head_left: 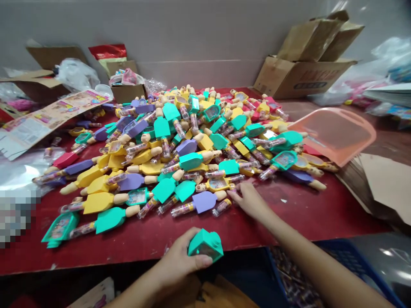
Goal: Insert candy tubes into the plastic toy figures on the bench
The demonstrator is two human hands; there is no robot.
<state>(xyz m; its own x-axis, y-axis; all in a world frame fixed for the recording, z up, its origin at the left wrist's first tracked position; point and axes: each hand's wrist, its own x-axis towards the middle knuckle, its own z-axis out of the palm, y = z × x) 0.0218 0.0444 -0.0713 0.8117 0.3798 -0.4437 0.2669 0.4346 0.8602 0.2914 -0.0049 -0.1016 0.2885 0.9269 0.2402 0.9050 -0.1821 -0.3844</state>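
Note:
My left hand (183, 256) is closed around a teal plastic case (205, 244), holding it just over the table's front edge. My right hand (252, 201) reaches to the front of a big heap, its fingertips pinching the end of a small clear tube (232, 187) beside a yellow plastic case (217, 184). Just left of those fingers lie another clear tube (221, 208) and a purple case (204, 202). The heap holds many teal, yellow, purple and red cases, several with beige knobbed ends and clear tubes of small coloured contents attached.
The red table (308, 209) carries the heap. At right stand an orange plastic scoop (337, 132), brown cardboard sheets (385, 184) and stacked cartons (302, 77). Printed card (54, 115) and an open box (128, 92) are at left. A blue crate (340, 252) with tubes sits below the edge.

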